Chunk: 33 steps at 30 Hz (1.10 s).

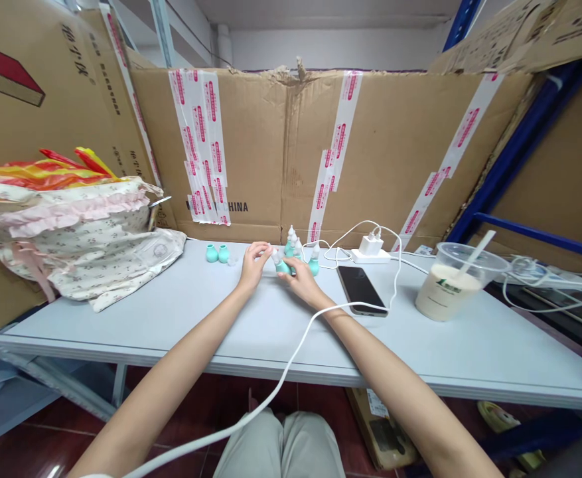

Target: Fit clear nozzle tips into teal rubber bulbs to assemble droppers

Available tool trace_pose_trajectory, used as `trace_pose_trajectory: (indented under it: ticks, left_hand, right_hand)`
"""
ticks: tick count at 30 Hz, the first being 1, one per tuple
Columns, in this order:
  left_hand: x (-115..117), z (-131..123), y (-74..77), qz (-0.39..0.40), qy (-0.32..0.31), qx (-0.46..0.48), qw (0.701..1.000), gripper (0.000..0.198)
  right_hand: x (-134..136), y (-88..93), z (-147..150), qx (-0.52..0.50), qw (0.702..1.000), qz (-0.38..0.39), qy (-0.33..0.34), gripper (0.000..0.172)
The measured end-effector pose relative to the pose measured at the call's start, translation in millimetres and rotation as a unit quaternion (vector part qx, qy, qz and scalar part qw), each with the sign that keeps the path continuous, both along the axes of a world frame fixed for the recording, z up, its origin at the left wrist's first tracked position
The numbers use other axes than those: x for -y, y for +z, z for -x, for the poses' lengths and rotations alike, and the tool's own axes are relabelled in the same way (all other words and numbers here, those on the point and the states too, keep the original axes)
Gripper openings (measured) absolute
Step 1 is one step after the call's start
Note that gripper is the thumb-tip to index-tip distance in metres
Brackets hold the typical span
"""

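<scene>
My right hand [300, 281] is closed around a small teal squeeze bulb [283, 267] with a clear pointed tip [275, 255], tilted to the left. My left hand [255, 264] meets it from the left, its fingers drawn together at that tip; the exact contact is too small to make out. Just behind my right hand stand several more teal bulbs [313, 267] with clear tips pointing up. Two teal bulbs without tips [218, 253] stand to the left of my left hand, with small clear pieces [232, 261] beside them.
A black phone [362, 290] lies right of my right hand. Behind it is a white power strip [370, 256] with a charger; its white cable [291, 365] crosses my right forearm. A drink cup [442, 292] stands farther right, a floral bag [96, 245] at left. Cardboard [255, 153] walls the back.
</scene>
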<state>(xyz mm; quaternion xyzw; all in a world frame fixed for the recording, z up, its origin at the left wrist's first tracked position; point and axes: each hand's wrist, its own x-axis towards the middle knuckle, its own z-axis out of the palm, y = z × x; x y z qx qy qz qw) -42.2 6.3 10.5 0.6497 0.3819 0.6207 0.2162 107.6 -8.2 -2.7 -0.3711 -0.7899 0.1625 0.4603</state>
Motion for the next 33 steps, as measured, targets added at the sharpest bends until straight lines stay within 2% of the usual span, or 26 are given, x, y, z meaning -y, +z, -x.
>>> trace_pose_trajectory:
  ticks: [6,14,17,23,28,33]
  left_hand:
    - [6.9,-3.5,3.9,-0.029,0.018,-0.017,0.999,0.028]
    - [12.1,-5.5,4.4,-0.046,0.035,-0.065,0.996,0.027]
    - [13.3,-5.5,2.9,-0.048,0.033,-0.078,0.995,0.025]
    - [12.4,-4.9,4.2,-0.067,0.012,-0.113,0.991,0.022]
    - [11.8,-2.2,6.0,-0.072,0.034,-0.128,0.989,0.021]
    - [13.8,-0.3,4.0,-0.069,0.027,-0.139,0.988,0.022]
  right_hand:
    - [-1.6,3.2,1.1,-0.026,0.999,0.015,0.011,0.032]
    - [4.3,8.4,-0.7,-0.031,0.997,0.065,-0.027,0.018]
    - [-1.0,4.6,-2.1,-0.040,0.995,0.091,-0.011,0.019]
    - [-13.5,-2.0,-3.9,-0.080,0.990,0.110,0.030,0.037]
    - [-8.0,-0.7,-1.3,-0.060,0.990,0.116,0.061,0.033]
    - [-6.2,-1.2,0.0,-0.074,0.986,0.132,0.067,0.032]
